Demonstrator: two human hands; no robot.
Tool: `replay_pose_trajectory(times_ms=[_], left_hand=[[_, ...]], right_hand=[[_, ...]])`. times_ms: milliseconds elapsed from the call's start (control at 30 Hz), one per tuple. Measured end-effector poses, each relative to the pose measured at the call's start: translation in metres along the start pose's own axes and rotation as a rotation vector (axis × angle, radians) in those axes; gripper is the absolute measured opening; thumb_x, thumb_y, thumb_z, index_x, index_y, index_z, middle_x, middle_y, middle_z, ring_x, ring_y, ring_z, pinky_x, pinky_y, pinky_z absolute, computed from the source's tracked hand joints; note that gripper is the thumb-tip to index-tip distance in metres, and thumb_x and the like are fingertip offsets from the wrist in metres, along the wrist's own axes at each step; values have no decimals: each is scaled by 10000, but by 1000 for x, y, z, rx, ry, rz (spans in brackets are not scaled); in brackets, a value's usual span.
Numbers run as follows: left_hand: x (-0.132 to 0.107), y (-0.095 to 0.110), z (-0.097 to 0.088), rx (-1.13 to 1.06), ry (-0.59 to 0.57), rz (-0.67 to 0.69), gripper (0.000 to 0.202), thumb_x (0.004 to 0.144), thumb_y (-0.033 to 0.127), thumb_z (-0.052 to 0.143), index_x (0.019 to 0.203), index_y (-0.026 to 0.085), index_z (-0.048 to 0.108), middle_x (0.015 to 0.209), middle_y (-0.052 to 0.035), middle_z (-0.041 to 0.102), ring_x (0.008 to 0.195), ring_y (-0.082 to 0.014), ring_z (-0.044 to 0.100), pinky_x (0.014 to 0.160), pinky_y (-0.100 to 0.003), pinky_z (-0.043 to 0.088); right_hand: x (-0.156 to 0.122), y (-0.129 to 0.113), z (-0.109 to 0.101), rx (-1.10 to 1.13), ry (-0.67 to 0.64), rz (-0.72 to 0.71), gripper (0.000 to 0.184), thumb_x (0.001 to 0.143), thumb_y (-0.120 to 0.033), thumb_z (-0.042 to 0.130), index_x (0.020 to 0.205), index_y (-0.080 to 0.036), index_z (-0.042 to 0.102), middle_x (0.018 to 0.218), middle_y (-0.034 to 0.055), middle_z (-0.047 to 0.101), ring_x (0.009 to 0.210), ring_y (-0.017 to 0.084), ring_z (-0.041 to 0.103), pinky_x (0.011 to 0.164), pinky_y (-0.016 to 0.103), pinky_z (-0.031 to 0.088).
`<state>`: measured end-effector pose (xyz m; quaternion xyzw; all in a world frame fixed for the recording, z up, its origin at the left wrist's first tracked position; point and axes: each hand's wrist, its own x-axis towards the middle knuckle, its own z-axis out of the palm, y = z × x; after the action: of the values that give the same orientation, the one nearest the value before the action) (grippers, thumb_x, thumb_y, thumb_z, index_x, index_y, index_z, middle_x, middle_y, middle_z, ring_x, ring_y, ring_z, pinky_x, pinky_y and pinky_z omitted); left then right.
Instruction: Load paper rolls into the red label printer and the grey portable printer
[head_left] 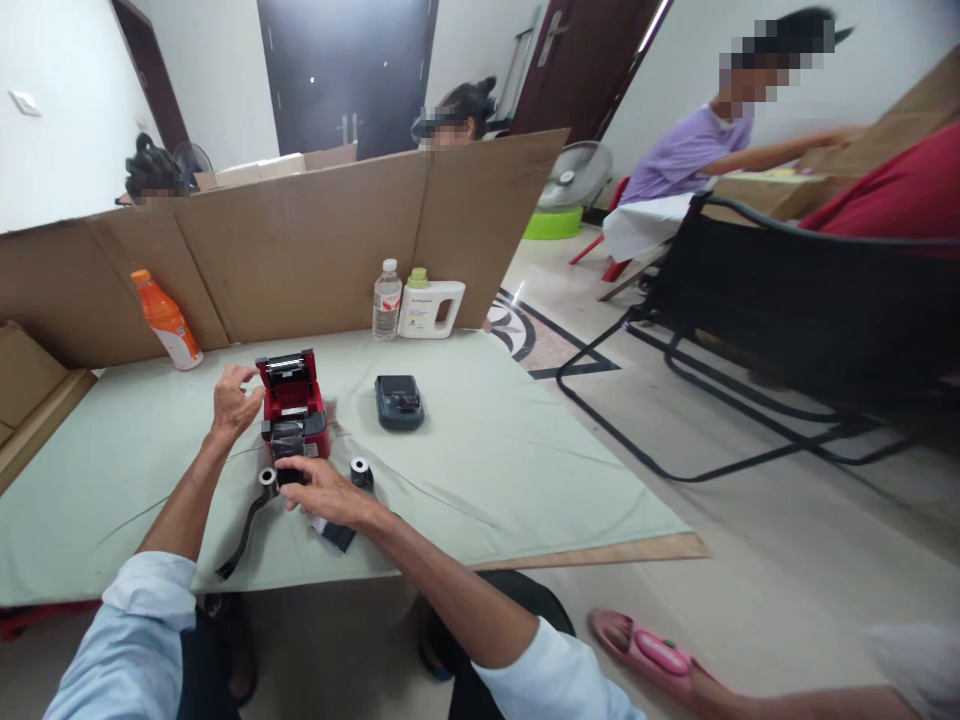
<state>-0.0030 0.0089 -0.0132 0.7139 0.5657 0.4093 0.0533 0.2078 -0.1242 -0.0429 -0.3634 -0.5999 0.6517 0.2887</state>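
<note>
A small red and black label printer (319, 440) stands on the cloth-covered table with its lid (289, 372) tipped up. My left hand (236, 400) is at the left edge of that lid, fingers curled against it. Out of the printer's front hangs a dark, shiny strip (288, 442), and my right hand (326, 490) has its thumb and fingers on the lower end. A black roll (268, 482) with a loose tail lies left of my right hand. Another black roll (361, 473) stands just beyond its wrist. A dark flat piece (336, 535) lies partly under that hand.
A dark handheld device (400, 403) lies right of the printer. Along the cardboard screen (315, 250) stand an orange bottle (166, 320), a water bottle (387, 300) and a white jug (433, 308). A black folding chair (780, 320) and other people are beyond the table (525, 480).
</note>
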Motion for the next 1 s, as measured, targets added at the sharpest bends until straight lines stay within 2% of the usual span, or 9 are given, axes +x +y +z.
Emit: replay_pose_trajectory(times_ms=[100,200,333,433,567,667,800,900,1000], left_hand=[[17,-3,1,-291,-64,-138,633,752,244,634,1380,172,636,1362,-133,666,1193,-264,653,946,-376,576],[23,-5,-1,-421,-182,-190,693,732,226,602,1419,138,610,1346,-140,680,1210,-278,652,998,-417,559],[1,-7,-13,-314,-223,-21,603,722,171,541,1300,159,710,1318,-102,704,1268,-268,628,1105,-433,502],[-24,-8,-24,-205,-287,97,606,733,126,495,1284,220,728,1427,-74,652,1353,-262,576,1082,-427,527],[-49,-13,-27,-96,-326,223,611,734,69,481,1253,248,750,1482,-68,592,1405,-245,534,1209,-466,426],[-62,-20,-21,-52,-310,277,613,743,46,507,1267,260,741,1478,-76,564,1402,-247,530,1226,-481,411],[-74,-26,-12,-51,-260,276,656,731,31,545,1320,271,704,1509,-89,504,1401,-264,523,1195,-504,452],[-76,-27,-10,-53,-243,262,656,720,38,568,1320,268,700,1541,-96,461,1392,-281,529,1178,-524,470],[-75,-27,-9,-36,-234,237,612,721,54,587,1280,266,718,1546,-94,456,1380,-292,540,1158,-531,489]], right_hand=[[-1,8,3,-5,-48,-2,491,886,-216,655,1376,-196,644,744,-2,675,673,131,664,524,180,455],[-5,11,1,-45,-78,-33,505,889,-182,636,1393,-212,637,882,13,695,684,112,680,546,177,472],[-24,3,-5,-287,-131,-68,591,886,-198,647,1473,-232,591,801,-9,703,594,109,647,543,198,470],[-38,-12,-11,-408,-126,-79,494,927,-266,621,1420,-237,648,674,-28,691,503,122,605,538,233,465],[-32,-24,-29,-542,303,-274,268,979,-281,557,1099,-211,786,826,39,751,725,183,677,745,308,520],[-13,-14,-50,-701,552,-383,251,971,-256,557,1100,-193,763,1079,109,736,1032,250,655,970,380,488],[6,15,-71,-690,431,-304,345,963,-312,592,1254,-158,694,1170,140,692,1112,268,623,1013,410,478],[11,34,-76,-585,273,-268,356,968,-361,588,1237,-156,699,1150,116,691,1040,244,645,967,393,503],[13,43,-75,-512,227,-287,354,955,-357,591,1234,-172,709,1160,100,705,1011,234,654,949,386,512]])
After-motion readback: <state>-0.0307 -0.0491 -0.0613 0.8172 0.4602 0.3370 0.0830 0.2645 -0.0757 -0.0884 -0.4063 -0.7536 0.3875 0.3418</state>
